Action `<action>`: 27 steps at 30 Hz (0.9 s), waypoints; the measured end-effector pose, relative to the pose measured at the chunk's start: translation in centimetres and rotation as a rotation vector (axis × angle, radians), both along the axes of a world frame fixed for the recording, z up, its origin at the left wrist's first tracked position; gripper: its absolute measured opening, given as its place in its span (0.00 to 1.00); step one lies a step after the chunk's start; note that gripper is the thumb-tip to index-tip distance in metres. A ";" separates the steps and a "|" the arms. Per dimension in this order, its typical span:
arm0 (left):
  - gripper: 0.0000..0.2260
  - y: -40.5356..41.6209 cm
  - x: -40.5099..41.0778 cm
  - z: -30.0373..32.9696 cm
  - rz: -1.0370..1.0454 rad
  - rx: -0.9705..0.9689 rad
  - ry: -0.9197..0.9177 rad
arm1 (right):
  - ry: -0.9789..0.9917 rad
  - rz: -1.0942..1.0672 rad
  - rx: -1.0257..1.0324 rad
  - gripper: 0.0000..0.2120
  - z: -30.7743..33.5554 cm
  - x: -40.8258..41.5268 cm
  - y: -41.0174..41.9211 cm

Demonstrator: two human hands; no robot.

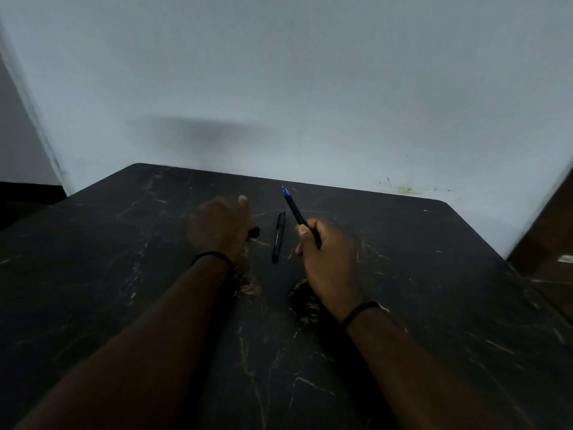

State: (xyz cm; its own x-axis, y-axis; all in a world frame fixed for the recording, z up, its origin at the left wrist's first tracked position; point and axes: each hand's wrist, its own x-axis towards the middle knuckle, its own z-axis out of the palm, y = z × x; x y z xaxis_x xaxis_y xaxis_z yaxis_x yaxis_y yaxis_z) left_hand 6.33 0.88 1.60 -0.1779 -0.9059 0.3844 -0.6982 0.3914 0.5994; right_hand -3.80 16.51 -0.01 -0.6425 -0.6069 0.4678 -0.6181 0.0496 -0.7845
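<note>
Reaching both forearms in over the near edge of the dark marbled table, wearing a thin black band on each wrist. Gripping the blue-tipped pen in the right hand above the middle of the table, fingers curled round the lower barrel and thumb pressing against its side. Tilting that pen's long axis up and away, uncapped blue tip pointing toward the far edge and slightly left. Holding the left hand over the table well left of it, back turned up and blurred, thumb sticking out toward the far edge; not showing whether the hidden fingers are curled or spread. Peeking out at that hand's right side: a small black cap, touching or just beside it, hard to tell which. Lying flat on the table between the two hands: a second, black pen, long axis running from near edge to far edge, leaning slightly right at the far end. Carrying a faint line of print along its barrel, too small for reading. Standing behind the far edge: a pale wall, stained yellowish near the far right corner.
</note>
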 end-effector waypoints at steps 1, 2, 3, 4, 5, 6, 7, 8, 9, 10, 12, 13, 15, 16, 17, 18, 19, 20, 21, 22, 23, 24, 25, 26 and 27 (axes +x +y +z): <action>0.26 -0.1 -0.1 -0.1 0.016 0.024 -0.097 | 0.015 -0.005 0.014 0.10 -0.1 -0.1 0.0; 0.25 -0.2 -0.2 -0.3 0.009 0.032 -0.159 | 0.029 -0.009 0.027 0.11 -0.3 -0.2 0.0; 0.25 -0.2 -0.3 -0.4 -0.013 0.033 -0.202 | 0.031 -0.012 0.036 0.11 -0.5 -0.3 -0.1; 0.25 -0.3 -0.4 -0.4 -0.039 0.023 -0.240 | 0.023 -0.014 0.038 0.11 -0.6 -0.4 -0.1; 0.25 -0.4 -0.4 -0.5 -0.060 0.008 -0.275 | 0.012 -0.017 0.035 0.11 -0.7 -0.5 -0.2; 0.26 -0.6 -0.4 -0.5 -0.080 -0.005 -0.308 | 0.007 -0.020 0.029 0.11 -0.7 -0.6 -0.3; 0.26 -0.8 -0.4 -0.6 -0.106 -0.005 -0.342 | 0.007 -0.023 0.026 0.11 -0.8 -0.6 -0.5; 0.25 -1.0 -0.4 -0.6 -0.138 0.009 -0.370 | 0.008 -0.029 0.026 0.11 -0.8 -0.6 -0.6; 0.23 -1.1 -0.4 -0.6 -0.165 0.031 -0.384 | 0.011 -0.036 0.027 0.11 -0.9 -0.7 -0.6; 0.21 -1.1 -0.4 -0.7 -0.180 0.048 -0.383 | 0.014 -0.039 0.027 0.11 -0.9 -0.7 -0.7; 0.17 -1.1 -0.6 -0.9 -0.170 0.028 -0.351 | 0.012 -0.029 0.039 0.10 -0.9 -0.8 -0.6; 0.15 -1.1 -0.7 -1.1 -0.159 -0.004 -0.300 | 0.009 -0.024 0.048 0.10 -0.9 -0.8 -0.5; 0.12 -1.1 -0.9 -1.4 -0.171 -0.033 -0.060 | 0.011 -0.021 0.064 0.09 -0.8 -0.7 -0.4; 0.12 -1.2 -0.9 -1.4 -0.199 -0.016 0.091 | 0.006 -0.020 0.065 0.08 -0.8 -0.7 -0.3; 0.12 -1.3 -1.0 -1.4 -0.244 0.017 0.246 | -0.007 -0.017 0.056 0.06 -0.8 -0.6 -0.3; 0.12 -1.5 -1.1 -1.4 -0.293 0.063 0.392 | -0.029 -0.010 0.038 0.04 -0.7 -0.6 -0.3; 0.13 -1.4 -1.3 -1.3 -0.336 0.109 0.517 | -0.053 -0.005 0.014 0.05 -0.7 -0.6 -0.3; 0.14 -1.4 -1.4 -1.2 -0.366 0.148 0.608 | -0.075 0.000 -0.011 0.07 -0.7 -0.5 -0.3; 0.15 -1.3 -1.6 -1.1 -0.387 0.180 0.666 | -0.092 0.004 -0.035 0.07 -0.6 -0.5 -0.3; 0.16 -1.3 -1.6 -1.1 -0.407 0.206 0.699 | -0.106 0.010 -0.063 0.06 -0.5 -0.4 -0.3; 0.16 -1.2 -1.7 -1.1 -0.432 0.230 0.718 | -0.117 0.021 -0.094 0.06 -0.4 -0.2 -0.2; 0.17 -1.2 -1.6 -1.1 -0.458 0.253 0.732 | -0.124 0.035 -0.126 0.07 -0.2 -0.1 -0.2; 0.17 -1.1 -1.6 -1.0 -0.482 0.275 0.737 | -0.127 0.049 -0.151 0.09 -0.2 0.0 -0.2; 0.18 -1.1 -1.5 -1.0 -0.498 0.290 0.729 | -0.129 0.064 -0.162 0.09 -0.1 0.1 -0.2; 0.18 -1.0 -1.4 -0.9 -0.507 0.298 0.713 | -0.132 0.081 -0.162 0.09 -0.1 0.2 -0.2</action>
State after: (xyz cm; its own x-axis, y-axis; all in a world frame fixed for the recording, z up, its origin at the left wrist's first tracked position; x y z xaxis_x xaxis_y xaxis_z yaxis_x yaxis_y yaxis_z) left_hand 4.88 -0.11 0.69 -0.3908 -0.8635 0.3188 0.0872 0.3100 0.9467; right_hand -3.60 16.34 -0.10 -0.6569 -0.5829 0.4781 -0.5063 -0.1288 -0.8527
